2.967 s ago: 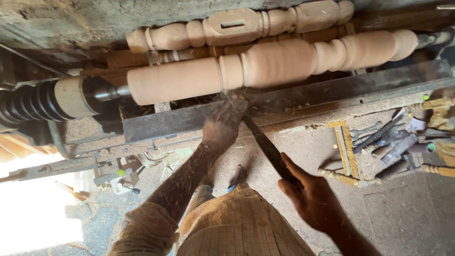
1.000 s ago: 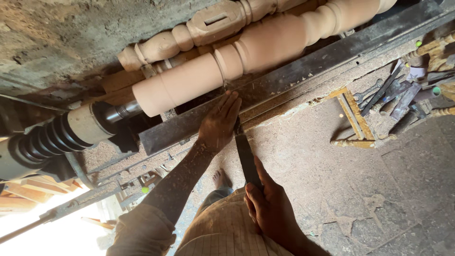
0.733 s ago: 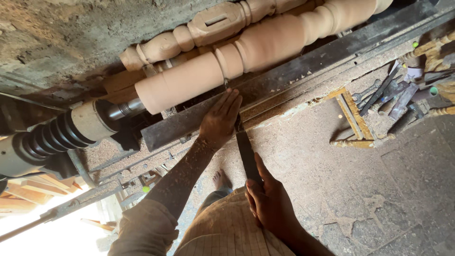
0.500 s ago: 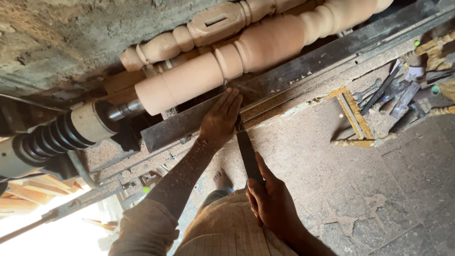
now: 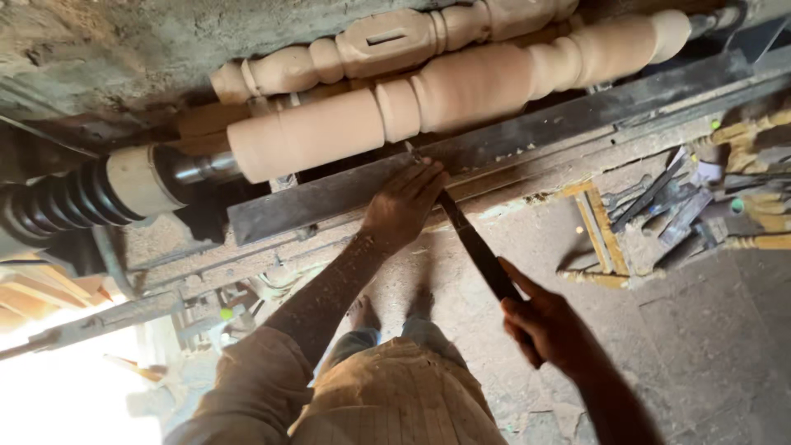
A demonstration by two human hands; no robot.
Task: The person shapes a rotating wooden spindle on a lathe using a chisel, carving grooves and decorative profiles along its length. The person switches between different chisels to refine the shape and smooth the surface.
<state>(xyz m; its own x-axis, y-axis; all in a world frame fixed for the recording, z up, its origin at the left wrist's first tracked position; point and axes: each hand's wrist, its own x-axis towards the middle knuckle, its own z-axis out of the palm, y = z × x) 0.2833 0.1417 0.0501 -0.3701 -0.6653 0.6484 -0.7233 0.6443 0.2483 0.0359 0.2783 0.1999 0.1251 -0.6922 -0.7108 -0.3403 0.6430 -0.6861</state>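
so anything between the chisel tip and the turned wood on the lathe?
Nothing visible. The chisel runs from the right hand up across the metal tool rest, under the fingers of the left hand, and its tip reaches the turned wood spindle near a groove. Actual contact is too small to tell.

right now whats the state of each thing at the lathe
turned wooden spindle: mounted across the lathe
finished spindle: lying behind it
long dark chisel: tip at the tool rest
tool rest bar: under the left hand
left hand: flat on the chisel's front end
right hand: gripping the handle
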